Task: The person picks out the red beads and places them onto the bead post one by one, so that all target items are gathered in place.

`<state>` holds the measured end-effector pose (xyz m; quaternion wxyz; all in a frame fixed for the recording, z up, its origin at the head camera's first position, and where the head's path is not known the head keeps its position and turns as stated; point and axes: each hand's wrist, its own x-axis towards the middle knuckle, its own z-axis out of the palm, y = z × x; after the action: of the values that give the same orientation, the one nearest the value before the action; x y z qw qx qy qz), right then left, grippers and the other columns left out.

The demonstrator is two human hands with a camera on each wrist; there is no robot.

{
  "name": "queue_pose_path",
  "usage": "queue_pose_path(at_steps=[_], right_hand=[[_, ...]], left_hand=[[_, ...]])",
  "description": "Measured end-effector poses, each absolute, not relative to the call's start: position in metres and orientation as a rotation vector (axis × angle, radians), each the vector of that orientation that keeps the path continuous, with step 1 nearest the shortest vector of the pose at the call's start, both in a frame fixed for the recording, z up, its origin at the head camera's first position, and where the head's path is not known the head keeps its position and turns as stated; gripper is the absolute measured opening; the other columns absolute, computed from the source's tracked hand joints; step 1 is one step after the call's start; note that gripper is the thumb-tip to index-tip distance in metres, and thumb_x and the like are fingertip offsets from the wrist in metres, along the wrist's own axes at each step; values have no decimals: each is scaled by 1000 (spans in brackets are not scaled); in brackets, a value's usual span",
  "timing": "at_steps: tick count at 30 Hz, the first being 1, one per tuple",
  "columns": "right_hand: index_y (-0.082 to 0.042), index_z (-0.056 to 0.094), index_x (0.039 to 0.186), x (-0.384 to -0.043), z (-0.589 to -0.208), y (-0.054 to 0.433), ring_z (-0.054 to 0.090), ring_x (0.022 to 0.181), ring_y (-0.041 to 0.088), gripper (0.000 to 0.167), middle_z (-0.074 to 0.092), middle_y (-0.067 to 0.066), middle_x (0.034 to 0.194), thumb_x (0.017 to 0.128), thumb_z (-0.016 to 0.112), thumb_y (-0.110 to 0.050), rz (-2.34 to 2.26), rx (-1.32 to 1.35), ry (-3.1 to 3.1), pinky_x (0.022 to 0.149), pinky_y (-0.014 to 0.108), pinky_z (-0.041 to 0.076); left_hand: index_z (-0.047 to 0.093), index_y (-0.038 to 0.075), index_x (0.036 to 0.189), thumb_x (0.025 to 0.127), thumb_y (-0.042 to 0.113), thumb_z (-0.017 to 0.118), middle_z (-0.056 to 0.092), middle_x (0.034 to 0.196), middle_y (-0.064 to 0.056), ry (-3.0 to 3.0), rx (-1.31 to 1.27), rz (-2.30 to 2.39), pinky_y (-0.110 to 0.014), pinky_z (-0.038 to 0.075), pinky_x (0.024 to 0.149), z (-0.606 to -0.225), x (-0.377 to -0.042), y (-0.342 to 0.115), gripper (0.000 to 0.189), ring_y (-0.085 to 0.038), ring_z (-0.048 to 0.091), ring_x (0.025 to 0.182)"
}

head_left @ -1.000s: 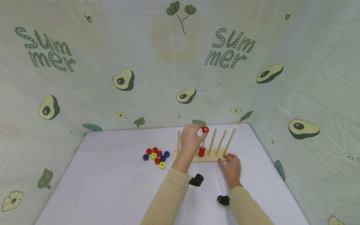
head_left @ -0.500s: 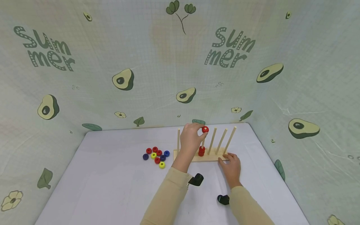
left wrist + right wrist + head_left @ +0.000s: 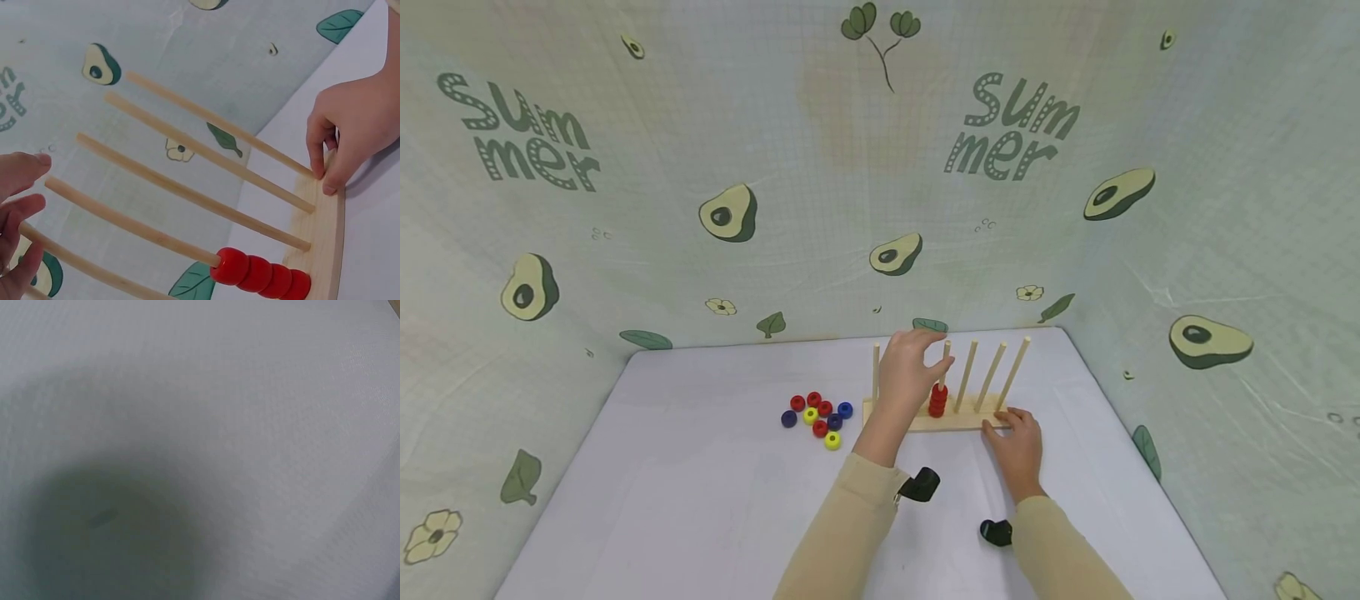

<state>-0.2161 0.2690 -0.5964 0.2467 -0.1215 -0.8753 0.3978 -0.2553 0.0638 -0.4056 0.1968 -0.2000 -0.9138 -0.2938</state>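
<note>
My left hand [image 3: 907, 371] is beside the top of a wooden peg, its thumb and fingers apart and nothing between them. In the left wrist view its fingers [image 3: 22, 212] stand spread near the peg tops. Several red beads [image 3: 937, 401] are stacked at the foot of that peg, on a wooden peg rack [image 3: 955, 422]. The stack of red beads [image 3: 259, 273] shows close up in the left wrist view. My right hand [image 3: 1018, 446] pinches the right end of the rack's base between thumb and fingers. The right wrist view holds only blurred white cloth.
Several loose red, yellow and blue beads [image 3: 820, 429] lie left of the rack on the white tabletop [image 3: 700, 500]. Other bare pegs [image 3: 991, 379] rise from the base. A patterned cloth [image 3: 820, 317] hangs behind and at the sides.
The red bead that my left fingers held at the peg's top has dropped down the peg onto the red stack. The left fingers have let go. My right hand has stayed in place.
</note>
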Motion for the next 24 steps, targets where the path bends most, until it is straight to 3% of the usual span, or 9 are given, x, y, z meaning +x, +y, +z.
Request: queue_pose_path(at_steps=[9,19,24], right_hand=[[7,71,100,-216,-597,268,49,112,43,32,58,25,116,77,82,-12,1085,-336,-2395,99,50,35],[7,71,100,-216,-597,268,49,111,43,32,58,25,115,77,82,-11,1075,-340,-2397,100,50,35],[7,71,100,-215,-596,267,49,110,43,31,58,25,113,77,81,-11,1071,-339,-2384,99,51,35]], left_hand=[[71,17,116,83,28,79,67,121,3,-2466,-611,-1074,-31,44,99,-407,-247,56,36,-18,57,116],[71,12,115,83,18,80,64,119,-1,-2268,-572,-1401,-29,51,89,-408,-235,38,33,-18,57,114],[71,9,113,81,15,81,65,114,-1,-2191,-499,-1460,-36,52,87,-416,-233,22,34,-19,59,106]])
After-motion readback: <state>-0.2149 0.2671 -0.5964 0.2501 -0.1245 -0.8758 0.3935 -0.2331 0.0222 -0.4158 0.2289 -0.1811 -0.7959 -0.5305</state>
